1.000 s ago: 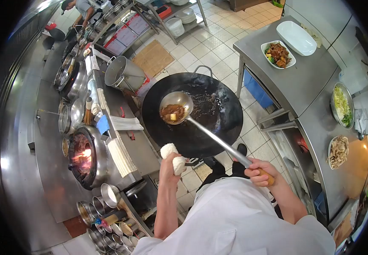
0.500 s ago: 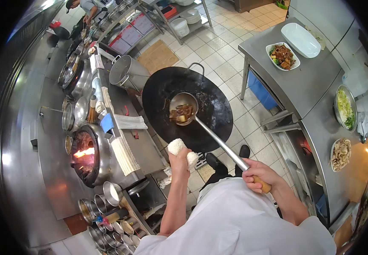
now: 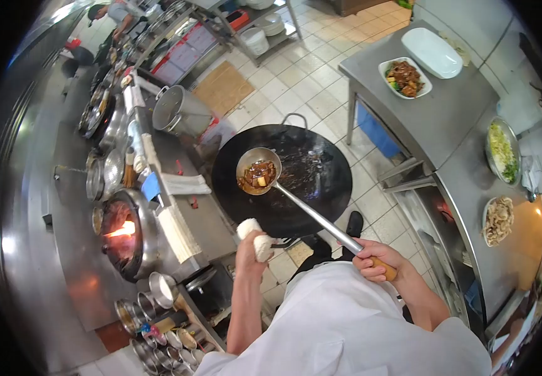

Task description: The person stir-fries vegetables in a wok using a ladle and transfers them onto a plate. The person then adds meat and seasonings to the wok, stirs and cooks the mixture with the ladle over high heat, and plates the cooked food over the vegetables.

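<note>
My left hand is closed around a folded white cloth at the near handle of a large black wok. The wok hangs over the floor in front of me, its inside smeared with dark sauce. My right hand grips the wooden end of a long metal ladle. Brown sauced food pieces lie in the ladle's bowl, which is over the left part of the wok. The cloth hides most of the near handle.
A lit burner flames at left, beside a metal stockpot. On the right counter stand a filled white dish, an empty white dish, a bowl of chopped greens and a plate. A person works far left.
The wok has come lower and nearer to me, and part of its near handle now shows. The ladle's bowl has shifted left within the wok, still holding food.
</note>
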{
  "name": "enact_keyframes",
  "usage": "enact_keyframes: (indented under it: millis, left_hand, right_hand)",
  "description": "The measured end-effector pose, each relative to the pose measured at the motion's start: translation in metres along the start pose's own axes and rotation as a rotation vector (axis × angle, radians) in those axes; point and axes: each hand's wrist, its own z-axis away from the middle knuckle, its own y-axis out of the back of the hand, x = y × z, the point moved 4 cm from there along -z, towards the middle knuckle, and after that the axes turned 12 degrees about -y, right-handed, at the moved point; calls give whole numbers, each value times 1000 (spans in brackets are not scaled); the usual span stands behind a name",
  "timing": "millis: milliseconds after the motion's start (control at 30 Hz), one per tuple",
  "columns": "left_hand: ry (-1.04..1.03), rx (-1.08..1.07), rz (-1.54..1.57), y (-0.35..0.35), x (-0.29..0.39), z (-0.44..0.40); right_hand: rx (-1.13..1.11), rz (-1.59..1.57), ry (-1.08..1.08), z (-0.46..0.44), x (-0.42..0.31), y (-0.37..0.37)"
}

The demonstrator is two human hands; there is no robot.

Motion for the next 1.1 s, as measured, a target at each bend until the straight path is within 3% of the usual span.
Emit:
enact_keyframes:
  millis: [167,433,533,567,633,767,867,1100]
  left_hand:
    - [69,-74,117,1,13,14]
    - [-62,-137,250,-22,39,20]
    - [-104,-180,271,-29,48,22]
    - [-103,-187,273,-29,49,22]
    - [-114,-176,233,-28,52,22]
    - [-83,-135,200,-29,51,22]
    - [-75,-117,138,-19,46,17]
    - [-82,-100,117,-16,33,23]
  right_hand:
    - [175,61,188,48,3,-11]
    - [333,104,577,129,-14,-43]
    - [570,308,808,156,-33,-64]
    - [573,311,814,158,-40,-66]
    - [872,487,894,170,-56,-65]
    - [1007,581,913,184,-82,-58]
    - [1027,596,989,187,-91,-49]
    - [1064,626,948,187,-96,-45]
